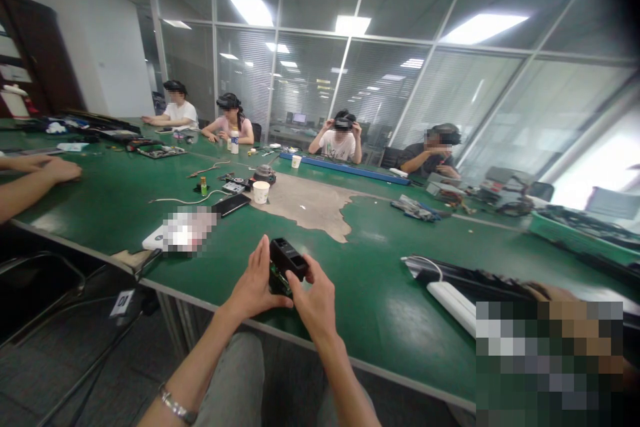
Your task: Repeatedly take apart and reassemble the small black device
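Note:
A black box-shaped electronic device (pixel 289 257) is between my hands over the front edge of the green table. Part of a green circuit board (pixel 280 278) shows along its lower left side. My right hand (pixel 316 290) grips the device, thumb on the near side and fingers around the right end. My left hand (pixel 255 283) cups the left side, its fingers stretched up along the device and its thumb low by the board. My palms hide the underside, and I cannot tell whether the board is fixed to the black casing.
Ahead on the green table (pixel 370 320) are a paper cup (pixel 261 192), a black phone (pixel 234 205) and a bare worn patch (pixel 310 203). A white power strip (pixel 453 307) lies right. A person's hands (pixel 55 170) rest at left; several people wearing headsets sit opposite.

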Tool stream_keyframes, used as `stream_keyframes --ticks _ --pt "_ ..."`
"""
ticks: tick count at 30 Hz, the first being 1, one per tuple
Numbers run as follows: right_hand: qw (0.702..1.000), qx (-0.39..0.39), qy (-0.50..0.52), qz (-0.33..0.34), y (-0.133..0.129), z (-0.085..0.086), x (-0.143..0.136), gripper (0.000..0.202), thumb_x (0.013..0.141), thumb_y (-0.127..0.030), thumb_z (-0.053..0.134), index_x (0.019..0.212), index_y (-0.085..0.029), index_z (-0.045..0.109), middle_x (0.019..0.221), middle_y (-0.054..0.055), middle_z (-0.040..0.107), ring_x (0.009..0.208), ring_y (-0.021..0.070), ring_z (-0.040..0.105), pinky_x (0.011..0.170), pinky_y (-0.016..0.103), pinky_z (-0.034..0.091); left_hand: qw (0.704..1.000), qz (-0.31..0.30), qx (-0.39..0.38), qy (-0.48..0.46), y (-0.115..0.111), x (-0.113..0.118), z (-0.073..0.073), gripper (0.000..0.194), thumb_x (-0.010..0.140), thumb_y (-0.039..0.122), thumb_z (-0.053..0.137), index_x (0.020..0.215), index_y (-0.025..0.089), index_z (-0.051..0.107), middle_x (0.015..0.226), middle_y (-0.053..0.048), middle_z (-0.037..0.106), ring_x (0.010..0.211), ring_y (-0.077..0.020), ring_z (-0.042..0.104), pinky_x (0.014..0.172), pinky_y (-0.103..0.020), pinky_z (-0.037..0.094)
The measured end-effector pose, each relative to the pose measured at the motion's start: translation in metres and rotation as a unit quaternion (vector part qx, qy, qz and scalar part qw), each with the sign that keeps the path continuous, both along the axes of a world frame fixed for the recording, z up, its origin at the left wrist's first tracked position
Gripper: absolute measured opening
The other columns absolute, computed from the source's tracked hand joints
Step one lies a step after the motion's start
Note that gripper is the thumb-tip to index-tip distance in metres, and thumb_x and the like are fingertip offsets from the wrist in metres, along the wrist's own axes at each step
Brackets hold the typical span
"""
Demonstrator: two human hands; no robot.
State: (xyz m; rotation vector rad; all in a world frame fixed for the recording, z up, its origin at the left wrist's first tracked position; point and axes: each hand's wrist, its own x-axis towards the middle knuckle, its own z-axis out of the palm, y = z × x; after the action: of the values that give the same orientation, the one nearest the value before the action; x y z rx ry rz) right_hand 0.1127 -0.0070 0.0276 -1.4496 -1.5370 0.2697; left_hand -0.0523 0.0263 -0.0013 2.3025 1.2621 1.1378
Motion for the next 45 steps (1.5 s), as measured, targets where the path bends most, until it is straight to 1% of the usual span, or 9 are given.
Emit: stream_keyframes --ticks 8,15,19,23,27,31,35,39,45 --pt "0.998 -0.004 -0.068 0.010 -0.001 -0.001 -0.003 0.051 0.079 -0.036 0.060 0.126 -0.016 0.057 0.117 0.012 0.064 0.104 0.0265 0.061 0.090 0.040 0.049 1.000 -0.009 0.018 -0.009 -0.003 -0.002 0.006 0.138 0.056 0.051 0.085 0.150 0.022 -0.012 0.158 -0.018 -0.003 0.145 -0.0391 0.005 0.113 -0.059 0.020" --pt "0.993 -0.028 -0.111 0.038 -0.006 -0.020 0.000 0.057 0.077 -0.031 0.062 0.131 -0.017 0.053 0.124 0.012 0.061 0.113 0.0277 0.057 0.098 0.043 0.044 0.999 -0.015 0.020 0.037 -0.005 -0.003 0.008 0.107 0.058 0.037 0.084 0.147 0.026 0.025 0.158 -0.013 -0.006 0.142 -0.0415 0.012 0.110 -0.060 0.027" --pt "0.994 -0.016 -0.107 0.028 -0.005 -0.022 0.002 0.059 0.075 -0.037 0.065 0.130 -0.016 0.054 0.122 0.014 0.062 0.114 0.0296 0.057 0.097 0.044 0.045 0.999 -0.013 0.013 0.044 -0.005 -0.003 0.007 0.104 0.058 0.037 0.084 0.146 0.027 0.029 0.158 -0.012 -0.001 0.141 -0.0410 0.016 0.109 -0.060 0.029" --pt "0.994 -0.023 -0.105 0.024 -0.004 -0.022 -0.001 0.052 0.078 -0.035 0.062 0.126 -0.018 0.057 0.117 0.012 0.065 0.109 0.0283 0.060 0.093 0.042 0.047 0.999 -0.011 0.014 0.049 -0.005 -0.003 0.007 0.108 0.058 0.038 0.083 0.148 0.026 0.024 0.158 -0.013 0.002 0.142 -0.0400 0.016 0.110 -0.060 0.027" --pt "0.996 -0.035 -0.079 0.018 -0.006 -0.020 -0.005 0.048 0.078 -0.031 0.060 0.124 -0.019 0.057 0.113 0.011 0.066 0.102 0.0265 0.062 0.090 0.041 0.048 0.999 -0.009 0.015 0.034 -0.003 -0.001 0.006 0.128 0.058 0.038 0.082 0.151 0.018 -0.004 0.157 -0.020 0.003 0.144 -0.0387 0.012 0.112 -0.058 0.024" --pt "0.999 -0.033 -0.006 0.039 -0.003 -0.010 -0.004 0.043 0.078 -0.033 0.060 0.119 -0.022 0.059 0.107 0.006 0.068 0.092 0.0225 0.065 0.083 0.036 0.051 1.000 0.000 0.001 -0.003 0.001 -0.001 0.000 0.143 0.057 0.051 0.083 0.147 0.017 -0.021 0.157 -0.023 -0.002 0.144 -0.0409 0.007 0.111 -0.061 0.023" --pt "0.995 -0.009 0.092 0.041 0.012 0.002 0.009 0.045 0.079 -0.039 0.060 0.119 -0.020 0.058 0.105 0.006 0.069 0.087 0.0203 0.066 0.080 0.034 0.052 1.000 0.009 -0.009 -0.024 0.004 -0.003 -0.004 0.145 0.056 0.061 0.082 0.146 0.020 -0.025 0.157 -0.023 -0.005 0.144 -0.0422 0.004 0.110 -0.062 0.021" --pt "0.996 -0.002 0.087 0.001 0.031 -0.002 0.030 0.047 0.077 -0.041 0.060 0.119 -0.020 0.058 0.105 0.006 0.069 0.087 0.0214 0.066 0.082 0.036 0.051 0.999 0.016 -0.012 -0.025 0.002 -0.002 -0.002 0.143 0.057 0.062 0.081 0.147 0.019 -0.022 0.155 -0.023 0.009 0.143 -0.0411 0.013 0.110 -0.060 0.023" --pt "0.998 -0.030 -0.027 -0.057 0.042 -0.030 0.045 0.049 0.080 -0.039 0.055 0.123 -0.017 0.056 0.108 0.011 0.067 0.098 0.0267 0.062 0.087 0.042 0.047 0.998 0.055 -0.017 -0.005 0.000 0.005 0.001 0.147 0.052 0.060 0.083 0.148 0.017 -0.019 0.140 -0.020 0.034 0.130 -0.0401 0.035 0.105 -0.059 0.031"
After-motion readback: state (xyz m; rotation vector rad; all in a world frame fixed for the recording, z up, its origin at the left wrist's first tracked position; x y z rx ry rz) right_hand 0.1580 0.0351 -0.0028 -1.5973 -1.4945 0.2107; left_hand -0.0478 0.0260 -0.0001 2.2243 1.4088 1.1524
